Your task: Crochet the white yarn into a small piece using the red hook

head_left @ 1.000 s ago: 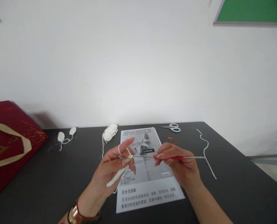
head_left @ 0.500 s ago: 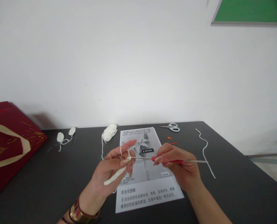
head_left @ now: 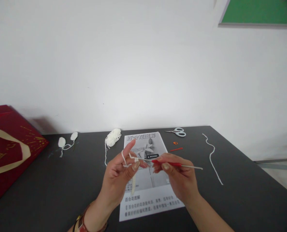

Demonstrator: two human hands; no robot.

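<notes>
Between the thumb and fingers of my left hand (head_left: 120,175) is a small strip of white crochet work (head_left: 133,185), its lower end hanging down. White yarn loops round the raised index finger of that hand. My right hand (head_left: 181,175) grips a crochet hook (head_left: 171,163) by its red handle. The hook's thin metal tip reaches left to the stitches at my left fingertips; its other metal end sticks out to the right. A strand runs near my left hand from the ball of white yarn (head_left: 113,137) at the back of the table.
Beneath my hands lies a printed pattern sheet (head_left: 143,206) on the black table (head_left: 85,180). Scissors (head_left: 179,131), an orange stitch marker (head_left: 175,143), a red needle (head_left: 176,149) and a loose yarn length (head_left: 210,154) are at right. Two white crocheted pieces (head_left: 62,142) and a red bag (head_left: 10,154) are at left.
My right hand has come left, closer to my left hand, with the hook. My left hand has turned, so the crochet strip now hangs down instead of lying across the palm.
</notes>
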